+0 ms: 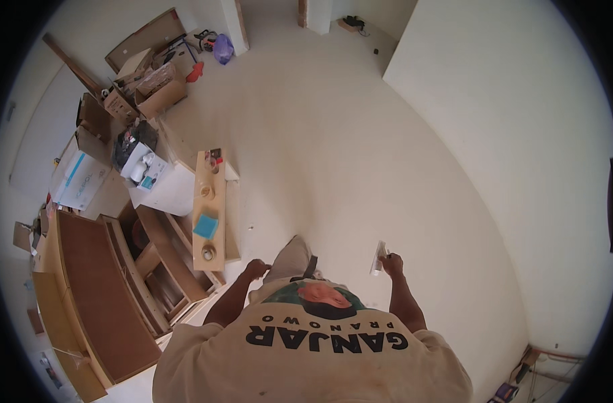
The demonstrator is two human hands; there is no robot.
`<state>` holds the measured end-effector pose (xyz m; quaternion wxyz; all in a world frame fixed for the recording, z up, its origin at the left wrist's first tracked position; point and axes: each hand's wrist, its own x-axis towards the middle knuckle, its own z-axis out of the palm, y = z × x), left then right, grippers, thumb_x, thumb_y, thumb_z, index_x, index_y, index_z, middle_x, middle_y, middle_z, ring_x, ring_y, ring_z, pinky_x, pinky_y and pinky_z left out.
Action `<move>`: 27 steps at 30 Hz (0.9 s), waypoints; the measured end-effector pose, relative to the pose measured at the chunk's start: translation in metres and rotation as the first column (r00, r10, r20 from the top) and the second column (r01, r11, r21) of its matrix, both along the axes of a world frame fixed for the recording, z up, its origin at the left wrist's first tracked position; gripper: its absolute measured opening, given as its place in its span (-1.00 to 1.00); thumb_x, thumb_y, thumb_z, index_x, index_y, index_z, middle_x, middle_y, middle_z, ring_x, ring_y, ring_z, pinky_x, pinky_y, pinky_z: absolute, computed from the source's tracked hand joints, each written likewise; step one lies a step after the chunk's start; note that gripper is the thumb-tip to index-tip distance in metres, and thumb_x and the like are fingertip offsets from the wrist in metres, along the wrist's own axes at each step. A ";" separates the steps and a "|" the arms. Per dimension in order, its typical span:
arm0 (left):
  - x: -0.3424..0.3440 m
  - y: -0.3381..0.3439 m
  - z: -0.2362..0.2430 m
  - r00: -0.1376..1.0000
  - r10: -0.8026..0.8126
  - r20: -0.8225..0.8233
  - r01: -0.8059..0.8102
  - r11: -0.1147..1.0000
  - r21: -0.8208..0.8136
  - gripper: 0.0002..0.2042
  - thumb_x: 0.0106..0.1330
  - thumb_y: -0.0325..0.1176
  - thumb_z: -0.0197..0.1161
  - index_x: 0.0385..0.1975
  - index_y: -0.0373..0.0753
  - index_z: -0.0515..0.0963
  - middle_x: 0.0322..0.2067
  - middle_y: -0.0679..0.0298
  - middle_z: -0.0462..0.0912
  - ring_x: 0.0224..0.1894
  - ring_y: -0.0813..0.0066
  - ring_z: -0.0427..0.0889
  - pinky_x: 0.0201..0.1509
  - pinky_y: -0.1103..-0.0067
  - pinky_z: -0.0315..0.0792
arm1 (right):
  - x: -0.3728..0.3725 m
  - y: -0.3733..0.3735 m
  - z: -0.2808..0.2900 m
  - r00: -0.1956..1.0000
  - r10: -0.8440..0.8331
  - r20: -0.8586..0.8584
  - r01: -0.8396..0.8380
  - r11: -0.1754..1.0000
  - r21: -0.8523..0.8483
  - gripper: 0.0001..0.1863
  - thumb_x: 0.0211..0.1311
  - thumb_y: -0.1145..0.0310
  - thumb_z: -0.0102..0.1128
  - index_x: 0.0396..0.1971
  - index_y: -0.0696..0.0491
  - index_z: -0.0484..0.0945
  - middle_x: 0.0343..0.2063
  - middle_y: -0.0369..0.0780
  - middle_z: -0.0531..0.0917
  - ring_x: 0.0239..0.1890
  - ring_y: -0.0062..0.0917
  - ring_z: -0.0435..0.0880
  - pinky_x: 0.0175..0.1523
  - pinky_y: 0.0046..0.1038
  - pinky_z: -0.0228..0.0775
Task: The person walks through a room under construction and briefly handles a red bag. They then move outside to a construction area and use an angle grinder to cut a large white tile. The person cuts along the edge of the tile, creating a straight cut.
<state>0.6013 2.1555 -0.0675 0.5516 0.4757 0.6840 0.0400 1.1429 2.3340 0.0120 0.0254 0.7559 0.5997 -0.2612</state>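
My right hand (391, 264) is closed round the handle of a flat trowel (379, 258) with a pale rectangular blade. The trowel hangs out in front of me on the right, above the pale floor (326, 168); whether it touches the floor I cannot tell. Beside my thigh, my left hand (256, 269) has its fingers curled in. Anything it may hold is hidden. One of my legs (287, 258) is forward between the two hands. Left of my left hand stands a narrow wooden board (200, 201), bearing a blue square piece (205, 226) and several small items.
Brown wooden furniture (95, 282) lies along the left. Behind it are cardboard boxes (162, 97), a white box (145, 168) and a purple bag (223, 50). A pale wall (508, 134) runs along the right. A doorway opens at the far end.
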 end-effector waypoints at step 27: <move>-0.191 0.957 0.027 0.917 0.381 -0.115 -0.392 0.916 -0.090 -0.54 0.22 0.04 0.32 -0.58 -0.33 0.60 -0.57 0.08 0.65 -0.50 0.16 0.64 -0.32 0.29 0.55 | -0.197 0.898 -0.053 0.995 0.096 -0.008 -0.094 0.953 -0.286 -0.37 0.08 -0.11 0.38 -0.13 0.21 0.69 -0.10 0.04 0.72 0.02 -0.13 0.69 0.15 -0.19 0.52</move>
